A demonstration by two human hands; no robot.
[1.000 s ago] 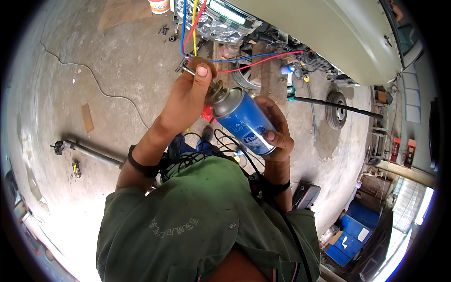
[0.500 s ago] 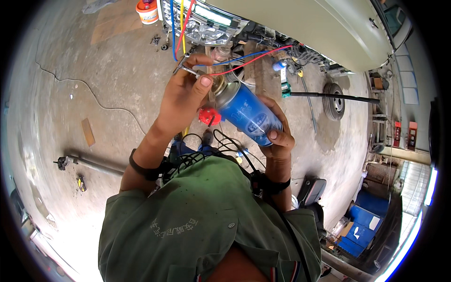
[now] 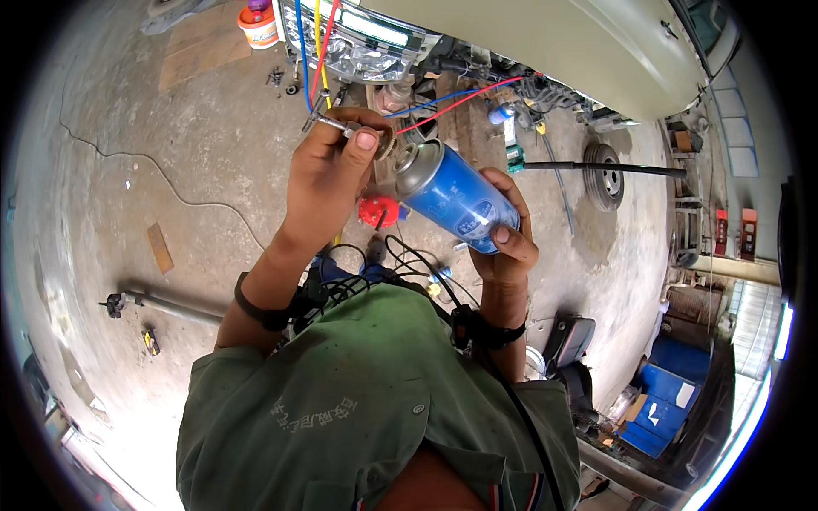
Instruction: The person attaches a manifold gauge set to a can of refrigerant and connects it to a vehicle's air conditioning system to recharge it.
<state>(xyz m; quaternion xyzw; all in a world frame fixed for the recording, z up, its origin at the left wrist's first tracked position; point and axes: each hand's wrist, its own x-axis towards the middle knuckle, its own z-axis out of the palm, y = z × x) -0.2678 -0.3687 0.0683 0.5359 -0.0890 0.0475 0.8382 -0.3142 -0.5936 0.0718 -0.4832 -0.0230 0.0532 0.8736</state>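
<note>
My left hand [image 3: 328, 175] is closed on a can tap valve [image 3: 335, 124], a metal fitting with a T-shaped handle and a round, brass-coloured collar at its can end. A blue aerosol-type can [image 3: 452, 194] with a bare silver top lies tilted in my right hand [image 3: 511, 247]. The fingers wrap round its lower part, and the thumb presses on its side near the base. Its top points up and left toward the collar, with a small gap between them.
Ahead stands a vehicle's front with a headlight [image 3: 366, 51] and exposed engine parts. Blue, yellow and red hoses [image 3: 464, 102] run near my hands. A red round part [image 3: 378, 211] shows below them. A tyre [image 3: 603, 177] and a long black bar [image 3: 630, 169] are at right.
The valve's collar has come off the can's top, leaving a gap. My left hand has shifted slightly left with the valve, and the can has moved slightly right.
</note>
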